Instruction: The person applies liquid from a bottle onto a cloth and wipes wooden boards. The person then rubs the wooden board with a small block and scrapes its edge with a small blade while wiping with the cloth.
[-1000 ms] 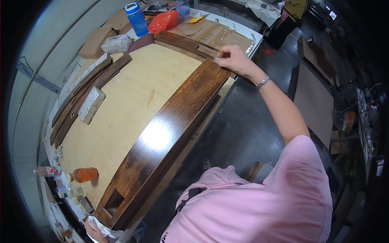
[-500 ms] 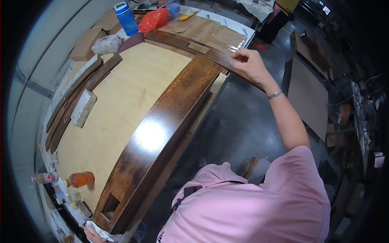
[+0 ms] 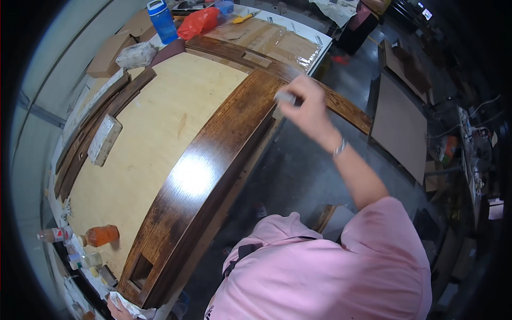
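Note:
A long, dark brown wooden piece (image 3: 213,144) with a glossy top and a rectangular slot near its close end lies across the bench. At its far end, my right hand (image 3: 308,109) hovers by the upper edge, fingers pinched on a small grey pad (image 3: 286,97), blurred by motion; its exact kind is unclear. My left hand (image 3: 118,309) is at the near end, at the lower left, gripping a white cloth (image 3: 130,305) against the wood. Part of that hand is cut off by the picture's edge. Another slotted wooden plank (image 3: 341,102) lies crosswise beyond the far end.
On the pale plywood board (image 3: 170,106) lie a wrapped block (image 3: 105,140), dark curved strips (image 3: 80,144) and an orange bottle (image 3: 102,235). A blue bottle (image 3: 161,22), red plastic bag (image 3: 198,22) and yellow-handled tool (image 3: 245,17) stand farther back. A large flat panel (image 3: 400,128) is at the right.
My right hand has moved left and nearer, from over the crosswise plank to the far end of the long glossy piece. The left hand stays at the near end with the cloth.

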A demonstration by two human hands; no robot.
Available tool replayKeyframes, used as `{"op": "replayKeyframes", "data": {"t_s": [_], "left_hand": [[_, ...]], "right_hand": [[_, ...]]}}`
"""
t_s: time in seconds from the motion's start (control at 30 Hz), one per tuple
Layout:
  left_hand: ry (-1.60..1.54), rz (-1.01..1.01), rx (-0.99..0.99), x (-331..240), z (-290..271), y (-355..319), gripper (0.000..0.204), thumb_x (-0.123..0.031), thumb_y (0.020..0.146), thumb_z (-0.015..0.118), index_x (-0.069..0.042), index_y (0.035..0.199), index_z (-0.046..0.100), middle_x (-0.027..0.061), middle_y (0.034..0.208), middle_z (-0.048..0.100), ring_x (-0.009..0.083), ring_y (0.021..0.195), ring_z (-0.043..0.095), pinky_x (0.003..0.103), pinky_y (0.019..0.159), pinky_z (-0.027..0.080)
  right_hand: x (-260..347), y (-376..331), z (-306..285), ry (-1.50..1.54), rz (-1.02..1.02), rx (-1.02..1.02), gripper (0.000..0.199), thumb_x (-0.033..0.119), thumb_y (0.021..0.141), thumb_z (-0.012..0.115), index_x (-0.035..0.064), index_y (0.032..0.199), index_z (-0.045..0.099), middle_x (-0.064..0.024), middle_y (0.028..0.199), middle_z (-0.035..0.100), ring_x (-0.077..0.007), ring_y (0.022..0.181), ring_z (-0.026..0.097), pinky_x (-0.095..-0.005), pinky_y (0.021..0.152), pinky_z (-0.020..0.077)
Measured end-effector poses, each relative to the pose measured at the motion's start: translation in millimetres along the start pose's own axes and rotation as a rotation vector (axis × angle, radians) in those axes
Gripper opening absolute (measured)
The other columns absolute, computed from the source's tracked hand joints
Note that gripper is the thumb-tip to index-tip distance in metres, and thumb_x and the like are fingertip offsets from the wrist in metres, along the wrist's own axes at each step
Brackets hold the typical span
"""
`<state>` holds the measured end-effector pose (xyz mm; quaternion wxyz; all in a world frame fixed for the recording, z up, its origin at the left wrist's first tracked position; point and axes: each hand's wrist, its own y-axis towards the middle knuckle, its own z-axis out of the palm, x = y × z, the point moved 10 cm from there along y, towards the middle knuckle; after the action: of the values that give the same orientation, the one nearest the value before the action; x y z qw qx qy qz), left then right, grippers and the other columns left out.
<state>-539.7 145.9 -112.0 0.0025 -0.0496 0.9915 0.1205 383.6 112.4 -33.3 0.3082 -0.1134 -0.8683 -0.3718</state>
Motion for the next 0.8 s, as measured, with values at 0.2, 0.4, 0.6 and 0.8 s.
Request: {"op": "replayKeyframes", "data": {"t_s": [0.2,0.4,0.6,0.8], "left_hand": [[-0.089,0.056,-0.026,-4.6,-3.4,0.1,0.041,-0.026,0.105,0.057,0.006,0.13,0.061,0.0232,0.124,0.065,0.0413,0.115,0.062,0.044,0.101,0.046],[-0.117,0.077,-0.044,-15.8,-3.9,-4.7,0.038,-0.023,0.104,0.059,0.006,0.13,0.062,0.0224,0.123,0.066,0.0395,0.116,0.063,0.042,0.102,0.046],[-0.229,0.101,-0.11,-56.3,-22.3,-11.8,0.028,-0.013,0.1,0.061,0.004,0.122,0.067,0.0207,0.115,0.07,0.0365,0.107,0.065,0.041,0.1,0.048],[-0.386,0.222,-0.148,-127.3,-59.3,-23.6,0.034,-0.004,0.09,0.066,0.002,0.123,0.068,0.0186,0.118,0.07,0.0367,0.107,0.066,0.042,0.098,0.049]], "right_hand": [[106.7,-38.3,19.2,0.151,-0.463,0.069,0.02,0.003,0.07,0.075,0.006,0.09,0.071,-0.0105,0.087,0.062,-0.0308,0.087,0.063,-0.0395,0.076,0.0535],[54.1,-28.8,25.9,0.104,-0.305,0.098,0.017,0.002,0.072,0.075,0.0049,0.088,0.071,-0.0093,0.087,0.061,-0.0282,0.085,0.061,-0.038,0.075,0.051],[128.8,-96.6,86.9,0.205,-0.466,0.239,0.03,-0.002,0.064,0.075,0.0035,0.093,0.072,-0.0077,0.087,0.06,-0.0259,0.077,0.057,-0.0374,0.068,0.0461],[252.1,-146.4,133.0,0.298,-0.645,0.333,0.036,0.0,0.06,0.077,0.0041,0.095,0.07,-0.0065,0.085,0.058,-0.0254,0.073,0.055,-0.0382,0.068,0.0419]]}}
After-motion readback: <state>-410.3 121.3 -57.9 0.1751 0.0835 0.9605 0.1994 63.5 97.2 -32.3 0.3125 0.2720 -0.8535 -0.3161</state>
